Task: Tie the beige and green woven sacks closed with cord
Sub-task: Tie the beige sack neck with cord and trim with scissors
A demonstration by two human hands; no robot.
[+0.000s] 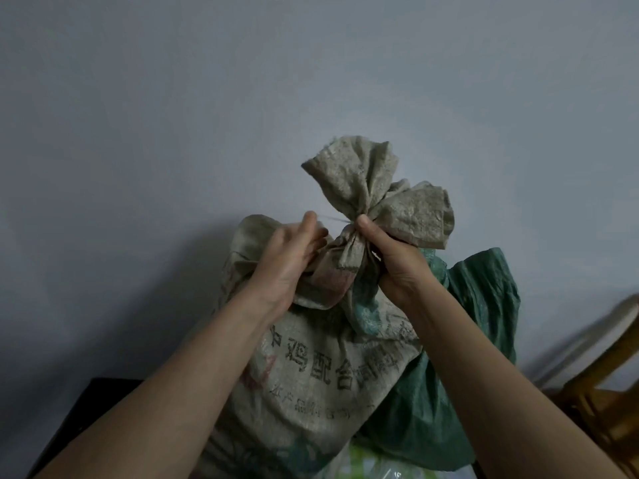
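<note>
A beige woven sack (311, 375) with dark printed characters stands in front of me, its mouth gathered into a bunched neck that flares above. My right hand (390, 261) grips that neck, thumb pressed where a thin pale cord (337, 219) wraps it. My left hand (294, 257) pinches the cord's free end and holds it taut to the left of the neck. A green woven sack (477, 340) stands behind and to the right of the beige one, partly hidden by my right forearm; its mouth is not visible.
A pale blue-grey wall (311, 81) fills the background. A wooden chair (601, 392) stands at the right edge. A dark surface (79, 420) lies at lower left. A light plastic bag (373, 468) shows at the bottom below the sacks.
</note>
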